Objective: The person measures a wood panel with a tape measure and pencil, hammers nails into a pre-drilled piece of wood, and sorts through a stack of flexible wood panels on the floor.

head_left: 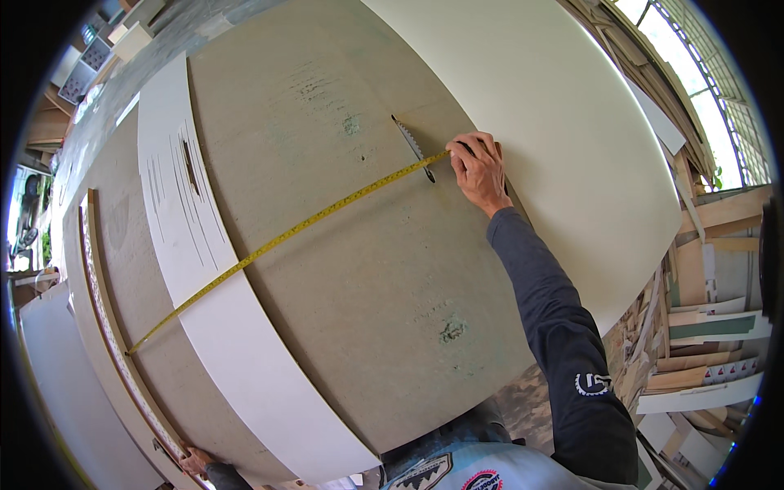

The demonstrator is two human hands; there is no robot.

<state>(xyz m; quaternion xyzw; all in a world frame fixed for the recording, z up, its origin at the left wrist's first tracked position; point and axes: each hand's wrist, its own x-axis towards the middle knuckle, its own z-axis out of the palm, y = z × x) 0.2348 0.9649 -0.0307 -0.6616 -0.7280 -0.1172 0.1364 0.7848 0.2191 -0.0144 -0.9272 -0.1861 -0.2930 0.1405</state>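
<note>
Tape measure spanning tabletop and white strip, from wooden rail near left edge toward right edge, right hand beside saw blade, grip pinching it, left hand at rail's near end, grip unclear.

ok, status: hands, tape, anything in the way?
Right hand holding tape; left hand at rail. Tape spans white strip to rail. Saw blade crosses under tape.

1. My tape measure crosses the strip on the table.
2. Left of the strip is a rail.
3. The blade is left of my right hand.
4. Right of the table is a board.
</note>
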